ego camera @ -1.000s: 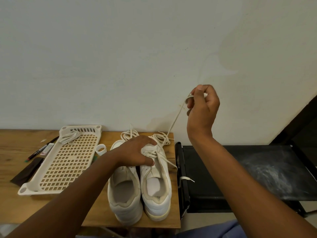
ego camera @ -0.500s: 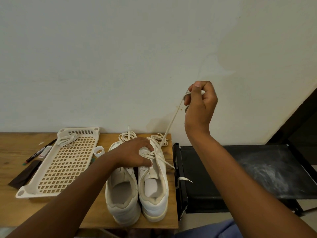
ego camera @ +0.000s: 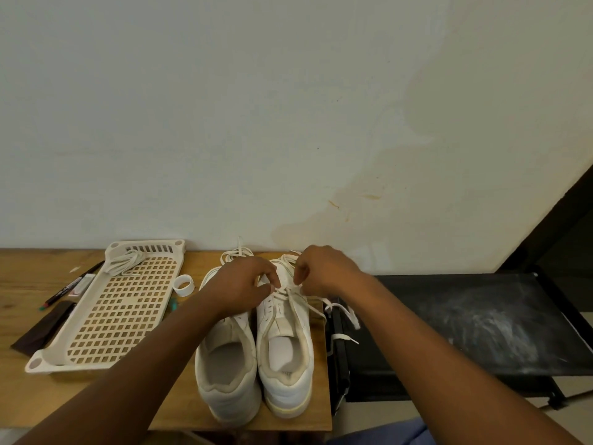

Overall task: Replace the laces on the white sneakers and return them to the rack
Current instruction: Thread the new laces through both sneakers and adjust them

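Both hands meet over the right sneaker (ego camera: 284, 345) at 6 o'clock: left hand (ego camera: 242, 285) and right hand (ego camera: 324, 273) each pinch its lace (ego camera: 290, 298), fingers curled. The sneakers stand on a wooden table (ego camera: 19, 277) against a pale wall (ego camera: 256, 107).

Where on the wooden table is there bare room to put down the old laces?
Bare wood shows on the wooden table at its far left corner, and along its near edge below the perforated tray. It is crowded between the tray and the sneakers.
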Tool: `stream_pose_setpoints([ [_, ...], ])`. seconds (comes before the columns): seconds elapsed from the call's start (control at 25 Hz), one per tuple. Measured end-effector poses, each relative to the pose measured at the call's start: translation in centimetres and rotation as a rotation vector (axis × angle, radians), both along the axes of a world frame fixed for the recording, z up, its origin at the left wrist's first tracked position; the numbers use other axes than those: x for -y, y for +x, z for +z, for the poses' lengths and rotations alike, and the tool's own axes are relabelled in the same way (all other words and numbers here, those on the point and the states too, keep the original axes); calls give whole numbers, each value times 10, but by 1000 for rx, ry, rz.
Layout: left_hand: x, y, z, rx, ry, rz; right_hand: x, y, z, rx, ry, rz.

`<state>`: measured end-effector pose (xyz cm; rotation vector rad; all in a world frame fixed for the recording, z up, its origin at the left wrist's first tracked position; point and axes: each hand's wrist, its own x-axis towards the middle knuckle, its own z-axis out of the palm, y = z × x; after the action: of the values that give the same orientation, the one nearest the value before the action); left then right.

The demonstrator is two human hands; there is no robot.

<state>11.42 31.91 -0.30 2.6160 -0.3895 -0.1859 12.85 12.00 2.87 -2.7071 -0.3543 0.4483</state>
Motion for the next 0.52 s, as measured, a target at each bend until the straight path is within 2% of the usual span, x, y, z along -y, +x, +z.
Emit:
stream_pose_setpoints([
  [0.16,3,-1,0,43,9,10,-2,0,-17,14,-17,44],
  [0.32,6,-1,-3,58,61,27,6,17,-12,-203,166,-120],
  [0.4,7,0,-4,49,63,44,13,20,-9,-230,249,-214],
  [0.52,6,1,-5,37,48,45,14,17,-15,-256,294,-132],
])
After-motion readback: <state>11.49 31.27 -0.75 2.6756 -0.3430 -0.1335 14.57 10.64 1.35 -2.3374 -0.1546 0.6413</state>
